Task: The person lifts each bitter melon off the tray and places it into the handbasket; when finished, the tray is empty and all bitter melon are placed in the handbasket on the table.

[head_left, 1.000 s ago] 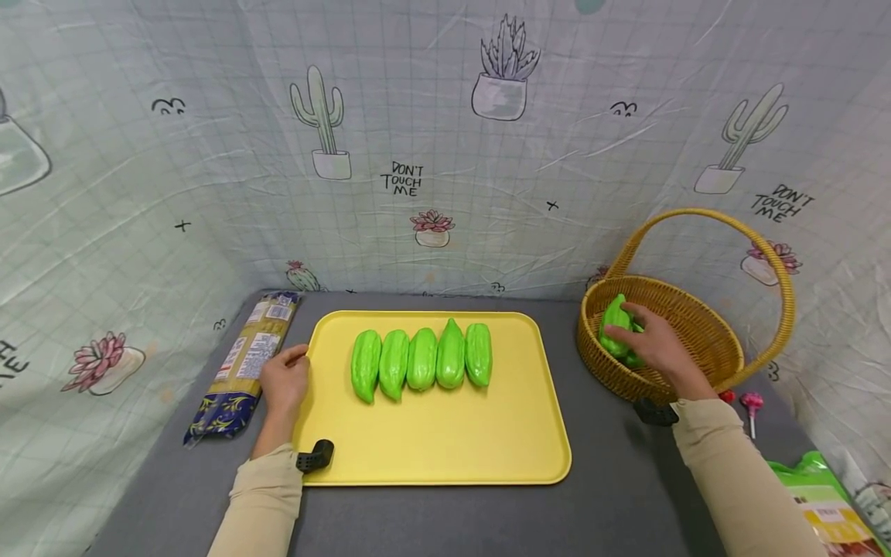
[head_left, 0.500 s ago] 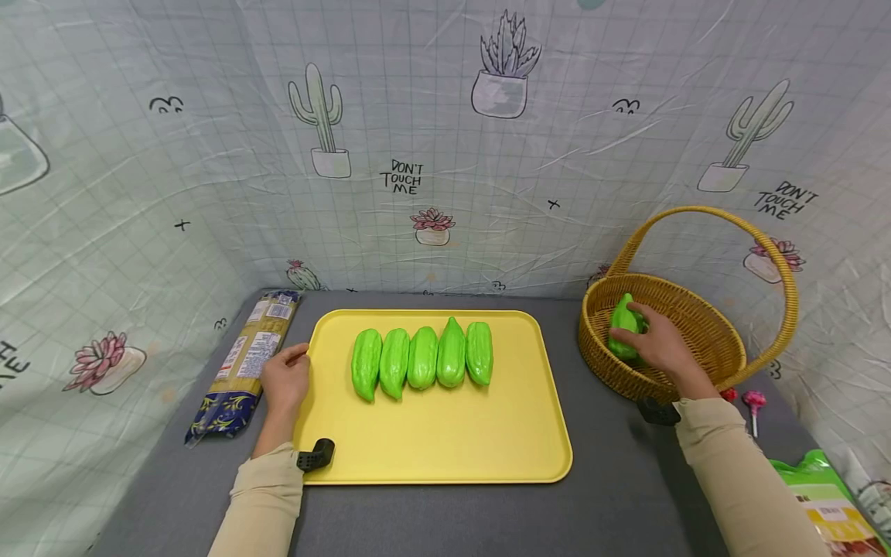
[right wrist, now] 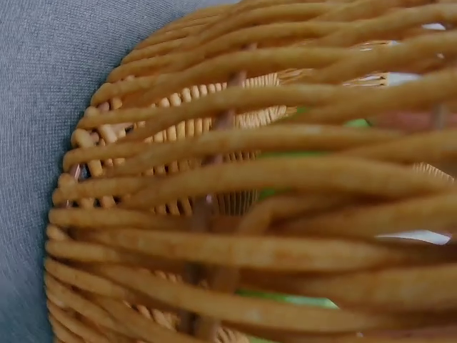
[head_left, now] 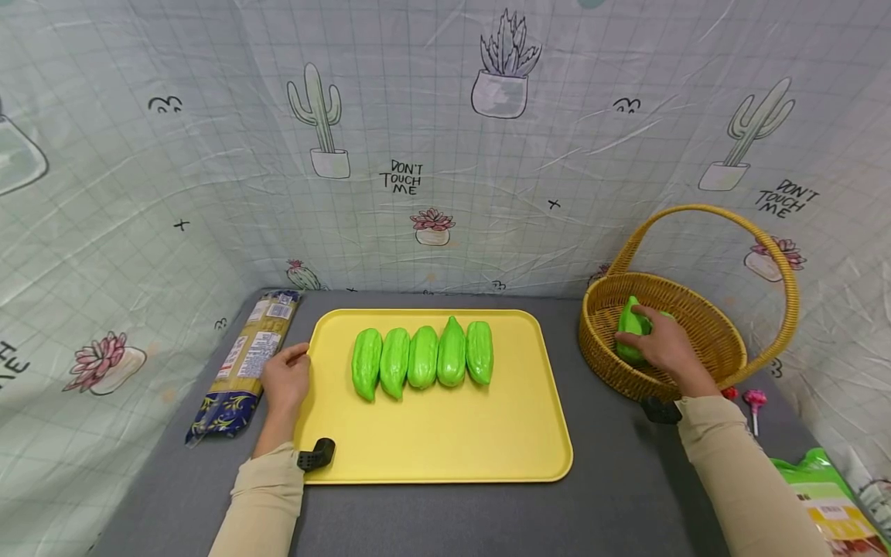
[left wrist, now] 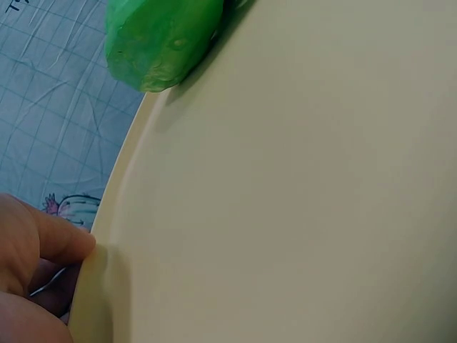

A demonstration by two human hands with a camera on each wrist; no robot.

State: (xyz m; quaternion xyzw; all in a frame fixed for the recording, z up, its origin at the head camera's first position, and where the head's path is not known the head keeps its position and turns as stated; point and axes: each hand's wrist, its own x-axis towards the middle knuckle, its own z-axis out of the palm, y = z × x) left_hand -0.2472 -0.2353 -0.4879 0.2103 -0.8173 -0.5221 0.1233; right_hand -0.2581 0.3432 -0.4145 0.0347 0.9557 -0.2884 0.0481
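Note:
My right hand (head_left: 670,346) reaches into the wicker basket (head_left: 604,363) and grips a ridged green bitter gourd (head_left: 629,321) between thumb and fingers. A sliver of green shows behind that hand, mostly hidden. In the right wrist view the basket's weave (right wrist: 214,250) covers nearly everything, with bits of green through the gaps. At the left edge of the yellow tray (head_left: 431,441), my left hand (head_left: 285,379) pinches the rim, fingertips (left wrist: 84,244) against it. Several more bitter gourds (head_left: 423,357) lie side by side in a row across the tray's upper half.
A long pack of noodles (head_left: 250,356) lies left of the tray. Right of the basket are a pink lollipop (head_left: 755,399) and a red one (head_left: 729,393), partly hidden. A green and yellow bag (head_left: 828,503) sits at the lower right. Patterned cloth walls (head_left: 431,155) enclose the table.
My right hand has shifted slightly right inside the basket, and the bitter gourd in its grip has moved with it. The left hand and the row on the tray stay put.

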